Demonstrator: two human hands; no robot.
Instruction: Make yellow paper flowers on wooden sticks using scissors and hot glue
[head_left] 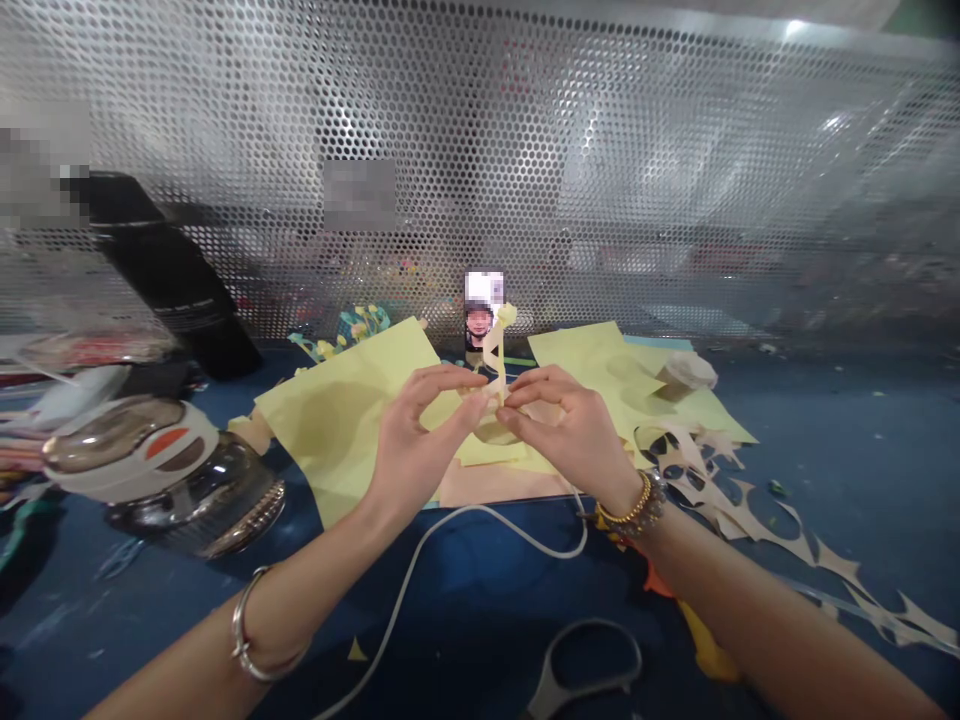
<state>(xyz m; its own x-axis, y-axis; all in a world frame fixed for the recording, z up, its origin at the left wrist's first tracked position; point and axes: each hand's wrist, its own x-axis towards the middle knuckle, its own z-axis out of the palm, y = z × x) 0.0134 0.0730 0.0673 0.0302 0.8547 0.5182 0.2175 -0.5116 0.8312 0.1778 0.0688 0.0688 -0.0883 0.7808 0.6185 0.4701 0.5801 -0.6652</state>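
A metal screen full of small holes [600, 150] stands behind a blue worktop [847, 430], and two hands pinch a thin yellow paper shape [499, 350].

The left hand [427, 440] and the right hand [570, 430] are both closed on the paper shape with fingers and thumbs, and they hold it up over the big yellow paper sheets [337, 420]. The work now looks like shaping this small piece, and the next move calls for soft, slow fingers so it does not tear. A glass jar [195, 510] with a white and orange top sits at the left; I cannot tell what is in it. A small cup [684, 375] lies on its side on the sheets, and its inside is hidden. Cut paper scraps [750, 520] lie at the right, and scissors [585, 665] lie near the front.
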